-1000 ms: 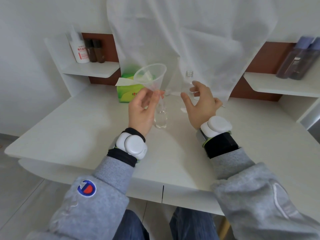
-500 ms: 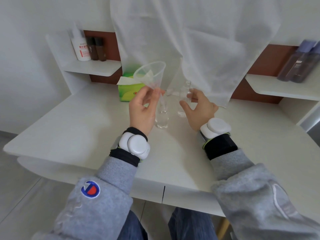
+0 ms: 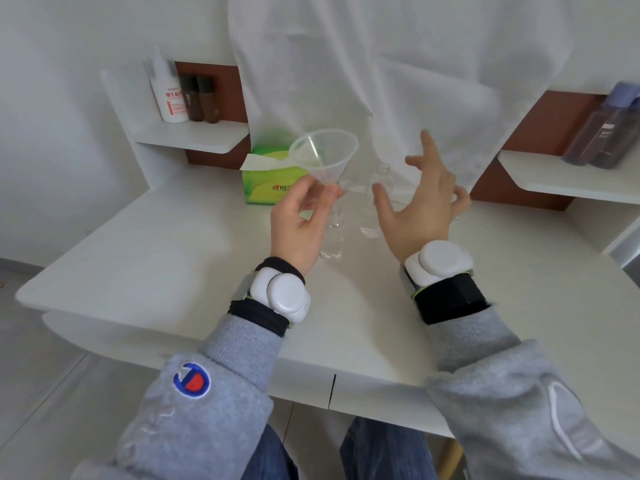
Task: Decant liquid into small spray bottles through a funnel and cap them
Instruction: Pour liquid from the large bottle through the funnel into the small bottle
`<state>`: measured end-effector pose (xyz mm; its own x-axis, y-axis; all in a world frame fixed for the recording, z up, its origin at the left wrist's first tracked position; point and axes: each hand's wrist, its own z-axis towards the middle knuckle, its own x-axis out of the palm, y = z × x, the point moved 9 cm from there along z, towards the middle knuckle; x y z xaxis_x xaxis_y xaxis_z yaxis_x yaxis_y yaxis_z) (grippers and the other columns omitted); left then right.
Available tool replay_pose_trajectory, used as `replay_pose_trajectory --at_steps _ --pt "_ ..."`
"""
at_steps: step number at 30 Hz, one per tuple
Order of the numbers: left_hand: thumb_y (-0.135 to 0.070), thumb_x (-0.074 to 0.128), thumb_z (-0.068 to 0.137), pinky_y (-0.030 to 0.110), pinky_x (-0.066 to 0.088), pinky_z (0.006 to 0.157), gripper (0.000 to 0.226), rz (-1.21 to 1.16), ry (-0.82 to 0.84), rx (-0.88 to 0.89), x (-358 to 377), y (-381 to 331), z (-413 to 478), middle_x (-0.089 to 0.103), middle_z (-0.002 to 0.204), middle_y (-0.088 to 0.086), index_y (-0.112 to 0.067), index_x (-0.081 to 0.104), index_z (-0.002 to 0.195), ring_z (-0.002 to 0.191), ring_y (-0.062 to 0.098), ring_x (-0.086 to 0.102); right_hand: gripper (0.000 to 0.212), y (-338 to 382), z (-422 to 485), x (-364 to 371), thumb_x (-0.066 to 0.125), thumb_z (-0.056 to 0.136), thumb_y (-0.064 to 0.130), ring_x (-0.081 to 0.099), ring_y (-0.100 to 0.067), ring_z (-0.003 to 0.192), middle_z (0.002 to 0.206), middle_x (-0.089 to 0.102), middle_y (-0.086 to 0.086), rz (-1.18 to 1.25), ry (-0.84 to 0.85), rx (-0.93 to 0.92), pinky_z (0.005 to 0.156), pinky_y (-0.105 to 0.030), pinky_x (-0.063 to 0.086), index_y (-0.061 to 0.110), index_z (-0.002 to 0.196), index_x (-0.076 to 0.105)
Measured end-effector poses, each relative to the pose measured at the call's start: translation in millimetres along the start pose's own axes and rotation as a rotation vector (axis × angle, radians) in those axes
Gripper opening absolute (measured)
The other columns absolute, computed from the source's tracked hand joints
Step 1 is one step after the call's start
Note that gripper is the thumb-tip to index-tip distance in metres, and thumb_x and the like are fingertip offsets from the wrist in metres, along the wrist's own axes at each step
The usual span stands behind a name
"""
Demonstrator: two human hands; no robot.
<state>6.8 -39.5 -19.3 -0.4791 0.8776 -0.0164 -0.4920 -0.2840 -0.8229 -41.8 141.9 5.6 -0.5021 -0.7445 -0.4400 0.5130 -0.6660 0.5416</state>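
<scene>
A clear plastic cone-shaped funnel is pinched at its neck by the left hand above a small clear bottle standing on the white desk. Whether the spout is seated in the bottle's mouth cannot be told. The right hand is spread and empty, just in front of a second small clear bottle. Both bottles look light and narrow, so either could be toppled by a careless sweep of the free hand or a sideways tug on the funnel. Liquid would likely be spilled if pouring were begun with the spout off-centre.
</scene>
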Motion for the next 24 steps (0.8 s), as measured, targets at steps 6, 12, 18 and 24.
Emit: replay_pose_trajectory --at_steps 6,12,18,24 --pt "-0.036 0.059 0.089 0.047 0.05 0.089 0.022 0.102 0.043 0.016 6 5 -1 0.072 0.089 0.005 -0.015 0.064 0.096 0.091 0.024 0.066 0.041 50 -8 -23 0.057 0.092 0.025 0.055 -0.02 0.092 0.089 0.057 0.005 0.026 -0.116 -0.393 0.091 -0.041 0.028 0.02 0.132 0.052" --pt "-0.039 0.058 0.089 0.047 0.051 0.089 0.031 0.135 0.063 0.005 8 7 -2 0.071 0.091 0.006 -0.015 0.065 0.108 0.091 0.024 0.066 0.022 51 -7 -23 0.052 0.095 0.021 0.052 -0.017 0.092 0.086 0.056 0.008 0.074 -0.069 -0.403 0.089 -0.042 0.029 0.021 0.112 0.065" --pt "-0.037 0.058 0.091 0.053 0.051 0.085 0.025 0.118 0.076 -0.012 11 10 -3 0.071 0.091 0.006 -0.016 0.065 0.102 0.092 0.024 0.066 0.016 50 -8 -18 0.05 0.097 0.014 0.054 -0.017 0.089 0.09 0.048 0.015 0.103 -0.025 -0.417 0.088 -0.039 0.027 0.018 0.107 0.062" --pt "-0.043 0.066 0.082 0.039 0.052 0.092 0.036 0.079 0.119 -0.082 14 15 -5 0.07 0.102 -0.004 -0.037 0.06 0.117 0.1 0.012 0.065 0.016 37 -4 -25 0.045 0.098 0.009 0.049 0.001 0.09 0.091 0.062 0.0 0.236 -0.068 -0.303 0.09 -0.038 0.03 0.017 0.108 0.055"
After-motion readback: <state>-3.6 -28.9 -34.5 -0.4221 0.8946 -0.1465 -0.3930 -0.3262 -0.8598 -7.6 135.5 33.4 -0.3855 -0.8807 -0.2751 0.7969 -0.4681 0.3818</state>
